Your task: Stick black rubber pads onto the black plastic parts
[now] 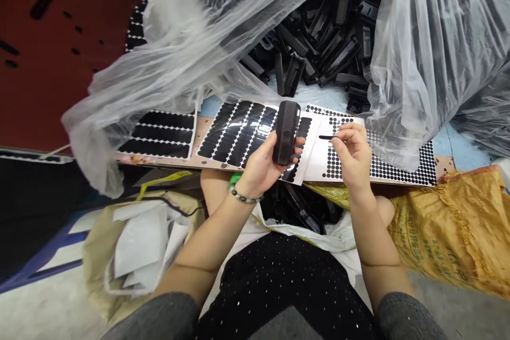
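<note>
My left hand (261, 167) is wrapped round a black textured plastic case (286, 130), held upright above the sticker sheets. Between thumb and fingertips, my right hand (353, 154) pinches a thin black sticker strip (327, 137), seen edge-on a little to the right of the case and apart from it. Under the left hand lies a sheet of wide black stickers (235, 130) in columns. Beneath the right hand is a white sheet of small round black dots (402, 162). The right palm is partly hidden.
Behind the sheets, many similar black plastic parts (319, 48) are heaped between clear plastic bags (434, 37). An open white sack (342, 239) with black parts sits at my lap. An orange woven sack (458, 223) stands right; a beige bag with paper (139, 244) stands left.
</note>
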`<action>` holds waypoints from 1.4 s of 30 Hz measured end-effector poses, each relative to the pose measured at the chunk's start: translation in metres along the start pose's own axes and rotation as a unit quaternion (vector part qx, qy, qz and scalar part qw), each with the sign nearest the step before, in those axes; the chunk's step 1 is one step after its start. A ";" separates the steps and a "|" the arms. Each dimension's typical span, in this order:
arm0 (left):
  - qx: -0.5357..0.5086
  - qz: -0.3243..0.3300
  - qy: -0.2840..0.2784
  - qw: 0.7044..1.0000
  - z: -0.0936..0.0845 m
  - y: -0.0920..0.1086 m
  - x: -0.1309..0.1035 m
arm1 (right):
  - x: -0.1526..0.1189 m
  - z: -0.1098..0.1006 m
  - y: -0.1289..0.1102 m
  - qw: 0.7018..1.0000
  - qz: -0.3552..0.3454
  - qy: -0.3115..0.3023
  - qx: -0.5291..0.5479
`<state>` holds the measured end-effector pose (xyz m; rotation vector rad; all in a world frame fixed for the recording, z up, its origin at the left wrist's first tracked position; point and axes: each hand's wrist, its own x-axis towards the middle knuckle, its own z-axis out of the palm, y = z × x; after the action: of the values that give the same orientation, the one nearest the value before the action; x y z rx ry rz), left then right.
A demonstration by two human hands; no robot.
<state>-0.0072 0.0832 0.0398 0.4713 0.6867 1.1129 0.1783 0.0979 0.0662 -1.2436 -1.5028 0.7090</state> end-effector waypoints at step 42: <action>0.118 0.240 -0.032 0.963 0.010 -0.023 -0.039 | -0.048 0.032 -0.027 0.974 0.104 0.000 0.203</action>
<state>0.0045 0.0384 0.0421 0.9077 0.6687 1.4685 0.1367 0.0495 0.0648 -1.0895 -1.1590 1.0953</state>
